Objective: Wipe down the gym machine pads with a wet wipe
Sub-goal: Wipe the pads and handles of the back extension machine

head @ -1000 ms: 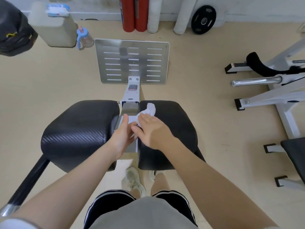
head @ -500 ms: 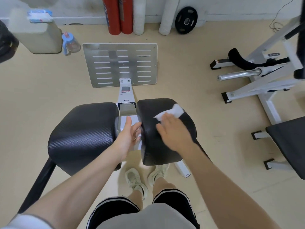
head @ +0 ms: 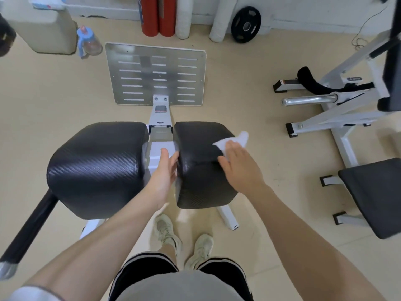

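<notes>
Gym cleaning under way: at far left a plastic canister (head: 43, 29) and a blue bottle (head: 89, 41) stand on the floor, with a slotted steel footplate (head: 155, 73) beyond the machine. The left pad (head: 95, 168) shows no wipe on it, and nothing tells whether it has been cleaned. The left hand (head: 163, 177) rests in the gap between the two pads, fingers (head: 165, 154) loose and extended, touching the inner side of the right pad (head: 199, 166) and holding nothing. The right hand (head: 238, 166) lies flat on that pad's top right edge, fingers pressing the wet wipe (head: 233, 140) down rather than clenching it; the wipe's far corner hangs off the edge. A white-framed machine (head: 338, 114) stands at right. Judging by this, the right pad is mid-wipe, its near face apparently still to do.
</notes>
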Demonstrator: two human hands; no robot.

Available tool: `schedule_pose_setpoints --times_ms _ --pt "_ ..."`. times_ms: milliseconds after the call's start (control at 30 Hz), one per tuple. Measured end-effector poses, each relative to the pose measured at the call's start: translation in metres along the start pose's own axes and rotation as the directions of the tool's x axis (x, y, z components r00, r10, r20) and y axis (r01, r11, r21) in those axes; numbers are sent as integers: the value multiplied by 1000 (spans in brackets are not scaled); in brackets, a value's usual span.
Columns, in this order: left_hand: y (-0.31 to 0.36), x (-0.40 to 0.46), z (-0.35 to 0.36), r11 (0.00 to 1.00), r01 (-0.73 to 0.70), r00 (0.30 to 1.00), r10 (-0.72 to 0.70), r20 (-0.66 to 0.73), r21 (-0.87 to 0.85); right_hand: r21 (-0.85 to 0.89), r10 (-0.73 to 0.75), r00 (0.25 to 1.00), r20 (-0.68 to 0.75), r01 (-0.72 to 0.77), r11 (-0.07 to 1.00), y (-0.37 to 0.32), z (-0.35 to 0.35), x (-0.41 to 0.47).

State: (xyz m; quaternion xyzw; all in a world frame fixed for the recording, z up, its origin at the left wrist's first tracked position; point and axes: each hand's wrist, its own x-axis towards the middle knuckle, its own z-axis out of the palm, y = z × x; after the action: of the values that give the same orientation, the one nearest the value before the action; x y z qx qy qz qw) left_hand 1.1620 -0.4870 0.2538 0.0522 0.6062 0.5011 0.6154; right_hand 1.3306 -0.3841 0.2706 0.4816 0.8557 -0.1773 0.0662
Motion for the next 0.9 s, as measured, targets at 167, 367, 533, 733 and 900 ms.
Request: schedule_pose_setpoints --times_ms 167,367,533,733,900 --pt "-1 -6 8 999 -13 999 14 -36 41 97 88 991 -105 -78 992 9 6 -11" --pt "-5 -11 13 998 -9 1000 8 5 57 45 -138 977 -163 147 988 -82 52 -33" --pt "-23 -24 11 997 -76 996 76 -43 -12 -49 -307 943 -127 303 952 -66 55 -31" --pt "-48 -39 35 984 -174 964 180 -194 45 37 -120 968 -220 131 991 34 40 -35" --pt "-54 -40 43 980 -186 951 197 -237 71 65 -54 976 -210 69 996 45 45 -42"
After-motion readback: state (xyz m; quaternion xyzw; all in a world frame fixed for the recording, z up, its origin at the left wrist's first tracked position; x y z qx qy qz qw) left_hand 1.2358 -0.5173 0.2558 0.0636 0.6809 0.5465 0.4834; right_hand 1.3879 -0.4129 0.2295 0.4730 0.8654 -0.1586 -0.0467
